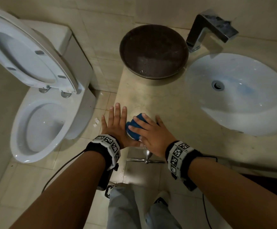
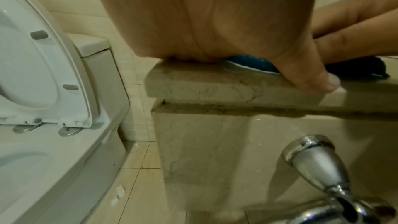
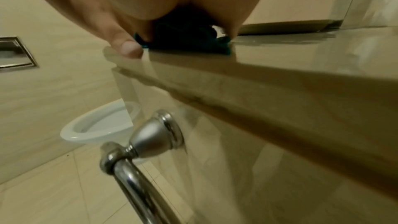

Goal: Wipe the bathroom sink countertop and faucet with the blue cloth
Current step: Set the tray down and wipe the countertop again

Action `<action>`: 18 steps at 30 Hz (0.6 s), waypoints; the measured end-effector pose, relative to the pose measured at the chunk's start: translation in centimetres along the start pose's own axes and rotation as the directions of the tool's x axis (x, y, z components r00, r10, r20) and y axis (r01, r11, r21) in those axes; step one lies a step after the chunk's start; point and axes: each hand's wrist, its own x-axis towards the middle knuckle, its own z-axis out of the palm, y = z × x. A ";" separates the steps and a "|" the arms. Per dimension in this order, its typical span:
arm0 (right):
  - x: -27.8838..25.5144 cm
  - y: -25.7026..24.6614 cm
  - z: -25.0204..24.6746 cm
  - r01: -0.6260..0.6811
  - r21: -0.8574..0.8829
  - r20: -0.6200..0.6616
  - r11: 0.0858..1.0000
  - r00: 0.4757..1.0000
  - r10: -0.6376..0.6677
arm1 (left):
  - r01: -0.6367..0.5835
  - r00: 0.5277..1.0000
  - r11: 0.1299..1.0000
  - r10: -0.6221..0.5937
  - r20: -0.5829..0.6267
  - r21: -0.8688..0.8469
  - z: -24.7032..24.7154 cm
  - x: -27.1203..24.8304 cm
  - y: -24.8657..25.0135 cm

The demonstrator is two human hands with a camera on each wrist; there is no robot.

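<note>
The bunched blue cloth [image 1: 134, 125] lies near the front left corner of the beige stone countertop [image 1: 151, 96]. My right hand [image 1: 148, 132] lies on top of it with fingers spread and presses it down; in the right wrist view the cloth [image 3: 183, 40] shows dark under the palm. Just left of the cloth, my left hand [image 1: 116, 121] rests flat at the counter's corner, fingers straight. Its thumb [image 2: 312, 77] hangs over the front edge beside the cloth [image 2: 249, 64]. The chrome faucet [image 1: 207, 30] stands at the back right, behind the white sink [image 1: 200, 76].
A dark brown round bowl [image 1: 154, 50] sits on the counter at the back, left of the faucet. A white toilet [image 1: 40, 126] with its lid up stands left of the counter. A chrome towel bar [image 1: 145, 158] juts from the counter's front below my hands.
</note>
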 end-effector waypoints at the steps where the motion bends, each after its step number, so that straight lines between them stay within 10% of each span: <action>1: -0.3 0.3 0.0 -0.028 -0.003 -0.011 1.000 1.000 0.028 | 0.004 1.000 1.000 -0.004 0.014 -0.002 0.0 0.1 0.0; 13: -3.0 4.7 -0.1 -0.358 0.037 -0.081 0.933 0.929 0.360 | 0.057 0.998 0.998 -0.057 0.037 0.020 -0.7 -0.2 0.8; 18: -5.4 7.1 -0.3 -0.451 0.063 -0.113 0.890 0.883 0.456 | -0.133 0.990 0.991 0.134 -0.036 0.032 -1.2 -0.2 4.9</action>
